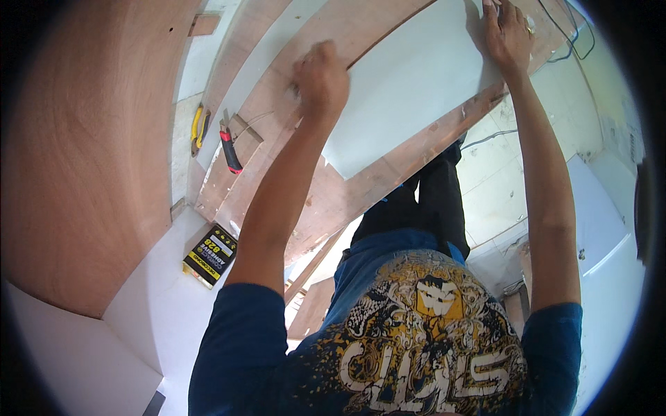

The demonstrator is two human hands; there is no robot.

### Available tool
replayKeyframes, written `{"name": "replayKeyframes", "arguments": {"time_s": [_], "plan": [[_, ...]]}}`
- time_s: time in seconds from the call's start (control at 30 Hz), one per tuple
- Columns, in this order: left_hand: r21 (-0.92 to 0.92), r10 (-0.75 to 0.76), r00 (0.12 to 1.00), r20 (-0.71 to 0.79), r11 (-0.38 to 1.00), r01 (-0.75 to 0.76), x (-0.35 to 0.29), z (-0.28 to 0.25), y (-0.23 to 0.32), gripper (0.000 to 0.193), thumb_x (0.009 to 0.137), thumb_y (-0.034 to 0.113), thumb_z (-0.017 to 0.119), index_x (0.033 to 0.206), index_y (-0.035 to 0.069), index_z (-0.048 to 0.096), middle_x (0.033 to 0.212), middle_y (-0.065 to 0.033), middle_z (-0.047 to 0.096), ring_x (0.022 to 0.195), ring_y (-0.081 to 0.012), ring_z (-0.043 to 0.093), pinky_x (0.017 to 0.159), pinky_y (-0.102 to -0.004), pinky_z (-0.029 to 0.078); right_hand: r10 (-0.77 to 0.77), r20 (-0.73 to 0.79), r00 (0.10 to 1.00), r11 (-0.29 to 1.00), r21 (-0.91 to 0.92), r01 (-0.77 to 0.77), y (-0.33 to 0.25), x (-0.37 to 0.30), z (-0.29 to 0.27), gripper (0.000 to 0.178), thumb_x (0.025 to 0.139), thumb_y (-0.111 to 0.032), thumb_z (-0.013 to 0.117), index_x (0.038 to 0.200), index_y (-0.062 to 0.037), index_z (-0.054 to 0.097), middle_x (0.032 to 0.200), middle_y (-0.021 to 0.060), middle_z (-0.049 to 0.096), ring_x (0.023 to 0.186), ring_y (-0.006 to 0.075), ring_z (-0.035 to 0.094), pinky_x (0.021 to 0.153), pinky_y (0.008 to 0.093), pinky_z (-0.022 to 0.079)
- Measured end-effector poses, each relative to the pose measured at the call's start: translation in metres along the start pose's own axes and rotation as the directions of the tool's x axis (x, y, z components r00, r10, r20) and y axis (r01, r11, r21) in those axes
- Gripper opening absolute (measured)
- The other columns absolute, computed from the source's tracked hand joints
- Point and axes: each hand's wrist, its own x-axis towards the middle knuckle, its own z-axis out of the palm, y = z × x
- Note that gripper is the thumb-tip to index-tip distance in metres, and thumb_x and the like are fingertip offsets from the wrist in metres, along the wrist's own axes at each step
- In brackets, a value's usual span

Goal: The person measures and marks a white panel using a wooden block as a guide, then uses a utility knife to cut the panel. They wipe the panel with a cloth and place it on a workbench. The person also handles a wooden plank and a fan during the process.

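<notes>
A pale, smooth sheet [423, 76] lies on a brown plywood board [374, 173], with a dark line running along its upper-left edge. My left hand [324, 80] is closed in a fist over the plywood, just left of that edge. Slightly blurred, its fingers hide whatever they may hold. My right hand [510, 35] is at the sheet's far right side, near the top of the view. Its fingers are bent and drawn together, a ring on one of them; what lies under the fingertips cannot be made out.
A red-and-black handled tool [229, 149] and a yellow-and-black tool [200, 128] lie left of my left forearm. Nearer stands a black-and-yellow tin [210, 255]. A large wooden panel [90, 139] fills the left. Dark cables [572, 45] run at the upper right.
</notes>
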Motion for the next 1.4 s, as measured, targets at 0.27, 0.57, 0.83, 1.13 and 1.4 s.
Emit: {"name": "replayKeyframes", "arguments": {"time_s": [0.27, 0.57, 0.83, 1.13, 1.4], "plan": [[0.084, -0.104, 0.991, 0.084, 0.992, 0.097, -0.082, -0.006, -0.075, 0.025, 0.088, 0.009, 0.059, 0.113, 0.006, 0.062, 0.102, -0.0155, 0.073, 0.094, -0.0347, 0.070, 0.086, -0.0505, 0.043, -0.419, -0.056, 0.906, 0.854, -0.363, 0.373, 0.007, -0.005, 0.001, 0.044, 0.103, -0.033, 0.051, 0.129, 0.0014, 0.060, 0.122, 0.0253, 0.065, 0.116, 0.0427, 0.061, 0.101, 0.0517, 0.046], [0.110, -0.152, 0.983, 0.105, 0.984, 0.141, -0.040, -0.001, -0.044, 0.032, 0.088, 0.009, 0.062, 0.119, 0.008, 0.059, 0.094, -0.0104, 0.072, 0.088, -0.0335, 0.069, 0.082, -0.0493, 0.042, -0.009, 0.005, 1.000, 1.000, 0.022, 0.009, 0.006, 0.000, 0.004, 0.048, 0.103, -0.035, 0.048, 0.131, 0.0011, 0.061, 0.129, 0.0235, 0.064, 0.123, 0.0433, 0.057, 0.107, 0.0510, 0.043], [0.076, -0.080, 0.996, -0.035, 0.994, 0.082, -0.046, 0.011, -0.041, 0.033, 0.087, 0.010, 0.063, 0.120, 0.006, 0.059, 0.094, -0.0127, 0.072, 0.088, -0.0338, 0.069, 0.081, -0.0473, 0.043, -0.146, 0.033, 0.989, 0.966, -0.212, 0.150, 0.004, -0.002, -0.002, 0.048, 0.104, -0.035, 0.045, 0.131, 0.0006, 0.061, 0.131, 0.0232, 0.063, 0.128, 0.0408, 0.055, 0.110, 0.0501, 0.041], [-0.079, -0.213, 0.966, -0.146, 0.976, 0.203, 0.002, -0.031, -0.076, 0.031, 0.088, 0.013, 0.065, 0.116, 0.005, 0.055, 0.086, -0.0136, 0.072, 0.079, -0.0364, 0.071, 0.075, -0.0495, 0.043, -0.013, 0.005, 1.000, 0.998, -0.057, 0.014, 0.011, 0.006, 0.007, 0.044, 0.104, -0.032, 0.046, 0.125, 0.0006, 0.064, 0.130, 0.0215, 0.063, 0.125, 0.0410, 0.056, 0.108, 0.0504, 0.041], [0.082, -0.110, 0.988, 0.111, 0.991, 0.101, -0.061, 0.011, -0.033, 0.024, 0.090, 0.014, 0.064, 0.113, 0.008, 0.060, 0.096, -0.0133, 0.072, 0.091, -0.0331, 0.070, 0.080, -0.0507, 0.044, -0.103, 0.051, 0.993, 0.983, -0.149, 0.109, -0.002, -0.001, -0.005, 0.036, 0.102, -0.030, 0.052, 0.117, 0.0003, 0.066, 0.125, 0.0222, 0.064, 0.118, 0.0424, 0.058, 0.103, 0.0510, 0.044]]}}
